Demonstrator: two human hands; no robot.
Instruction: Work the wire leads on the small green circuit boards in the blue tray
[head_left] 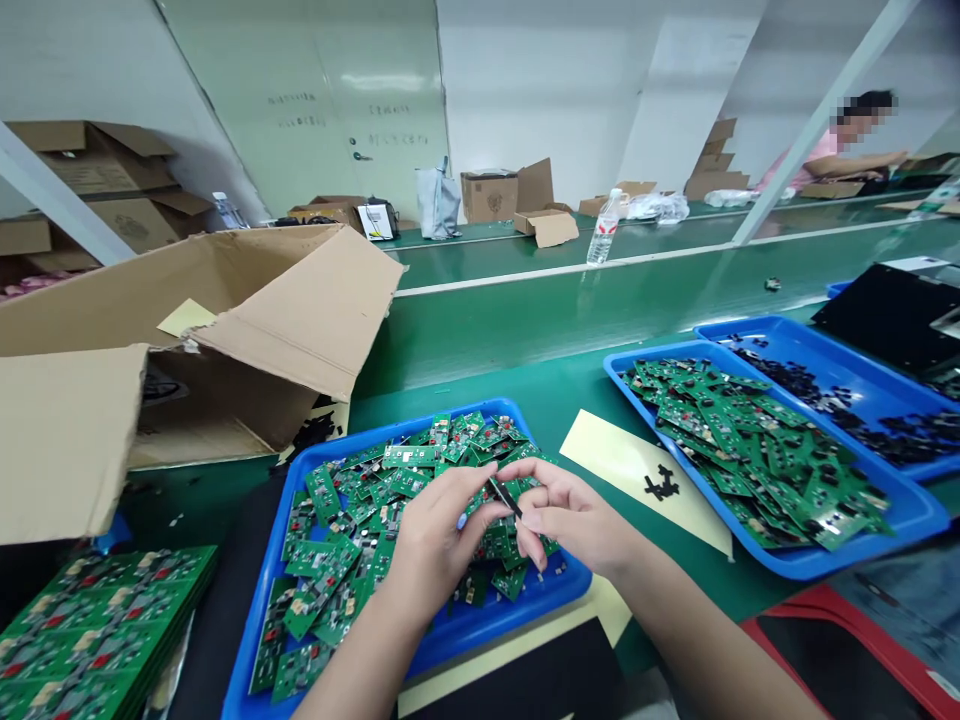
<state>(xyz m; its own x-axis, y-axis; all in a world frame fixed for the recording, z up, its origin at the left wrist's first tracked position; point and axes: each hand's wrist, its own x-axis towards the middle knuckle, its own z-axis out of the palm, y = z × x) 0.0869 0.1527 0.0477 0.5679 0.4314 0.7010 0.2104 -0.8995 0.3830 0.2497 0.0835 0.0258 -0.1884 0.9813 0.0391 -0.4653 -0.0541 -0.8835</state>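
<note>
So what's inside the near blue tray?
A loose heap of small green boards; bare tray floor shows at the near edge. The left hand and right hand, pinching a thin black part, cover its middle; anything under the top boards is hidden.

Bare left hand (431, 545), bare right hand (579, 522), bare forearms (697, 640), slim fingers (471, 478), short nails

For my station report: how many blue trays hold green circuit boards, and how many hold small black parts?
Blue trays with green circuit boards: 2, the near tray below the left hand and right hand, which pinch a thin black part, and the right tray
Blue trays with small black parts: 1, the far tray
Total: 3
</note>
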